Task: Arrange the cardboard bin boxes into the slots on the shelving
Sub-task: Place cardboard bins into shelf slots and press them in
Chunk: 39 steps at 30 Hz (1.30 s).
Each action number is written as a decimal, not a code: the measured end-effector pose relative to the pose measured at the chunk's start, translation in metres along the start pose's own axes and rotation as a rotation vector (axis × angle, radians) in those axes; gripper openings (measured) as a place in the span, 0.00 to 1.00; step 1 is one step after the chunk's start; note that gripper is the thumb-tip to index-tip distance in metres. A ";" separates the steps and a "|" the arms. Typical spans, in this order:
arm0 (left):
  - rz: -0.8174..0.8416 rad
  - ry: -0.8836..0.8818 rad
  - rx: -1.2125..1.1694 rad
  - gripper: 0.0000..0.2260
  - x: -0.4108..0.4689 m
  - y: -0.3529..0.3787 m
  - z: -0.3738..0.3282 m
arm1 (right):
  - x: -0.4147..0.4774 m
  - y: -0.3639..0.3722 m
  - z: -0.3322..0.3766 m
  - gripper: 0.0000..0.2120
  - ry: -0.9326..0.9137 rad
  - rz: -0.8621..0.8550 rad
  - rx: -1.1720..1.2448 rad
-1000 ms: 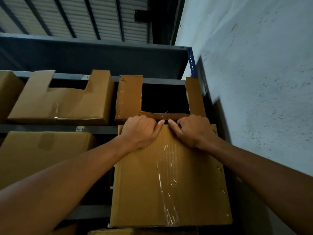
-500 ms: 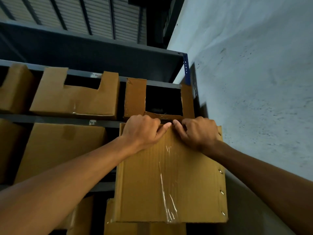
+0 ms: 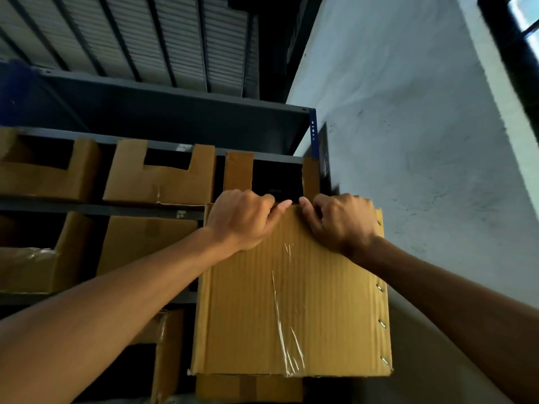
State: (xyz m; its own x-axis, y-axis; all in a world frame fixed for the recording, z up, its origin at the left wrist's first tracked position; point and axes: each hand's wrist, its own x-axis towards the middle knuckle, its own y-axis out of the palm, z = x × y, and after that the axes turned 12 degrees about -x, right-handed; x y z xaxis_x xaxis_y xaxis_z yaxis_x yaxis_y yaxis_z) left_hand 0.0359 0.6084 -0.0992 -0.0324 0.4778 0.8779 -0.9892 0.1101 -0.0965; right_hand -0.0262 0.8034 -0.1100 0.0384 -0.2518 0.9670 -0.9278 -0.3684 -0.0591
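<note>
Two bare hands gripped the top edge of a cardboard bin box (image 3: 291, 301), which stood with its broad corrugated face toward the camera, nearer than the shelf fronts. The left hand (image 3: 242, 220) and the right hand (image 3: 341, 220) sat side by side. Their fingers curled over the edge, so the fingertips were hidden behind the cardboard. The two thumbs lay on the near face and pointed at each other, almost meeting.

Below the hands a strip of clear tape (image 3: 280, 325) ran down the face. Below the right wrist a row of staples (image 3: 382, 323) followed the box's right edge. Whether the box rested on anything could not be told. Its bottom edge covered the top of a lower carton (image 3: 248, 387), which was itself cut off by the bottom of the picture.

Just beyond the knuckles a notched bin box (image 3: 237, 173) sat in the end slot of the shelving (image 3: 163, 109). The hands hid its lower front, and its inside showed only black. To the left of the left hand a second notched box (image 3: 157, 182) filled the next slot. Further left, a third notched box (image 3: 43, 176) was blurred and cut off at the frame edge. Beneath the left hand's side, a plain carton (image 3: 140, 240) stood on the shelf below, partly covered by the forearm. To the right of the right hand rose a pale wall (image 3: 408, 141).
</note>
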 end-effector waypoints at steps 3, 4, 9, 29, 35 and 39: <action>-0.017 0.006 -0.011 0.28 0.011 -0.034 -0.033 | -0.009 -0.044 -0.015 0.26 0.001 0.011 0.037; -0.022 0.008 -0.009 0.27 0.015 -0.045 -0.045 | -0.013 -0.059 -0.021 0.25 0.003 0.017 0.049; -0.017 0.016 -0.058 0.24 0.022 -0.090 -0.101 | -0.038 -0.124 -0.041 0.24 0.010 0.023 0.104; 0.432 -0.531 -0.198 0.22 -0.279 -0.146 -0.239 | -0.304 -0.168 0.098 0.25 0.021 0.643 0.233; 0.757 -0.791 -0.273 0.22 -0.410 -0.168 -0.276 | -0.410 -0.165 0.184 0.25 0.058 0.934 0.283; 0.852 -0.825 -0.313 0.22 -0.461 -0.180 -0.300 | -0.461 -0.170 0.240 0.25 0.070 1.062 0.309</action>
State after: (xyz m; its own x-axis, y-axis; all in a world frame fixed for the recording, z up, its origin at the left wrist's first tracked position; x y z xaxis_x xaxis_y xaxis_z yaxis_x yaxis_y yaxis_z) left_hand 0.2715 0.6299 -0.6279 -0.8455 -0.1833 0.5015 -0.5339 0.2914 -0.7937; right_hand 0.2025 0.7674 -0.6048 -0.7524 -0.5242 0.3989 -0.3434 -0.2047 -0.9166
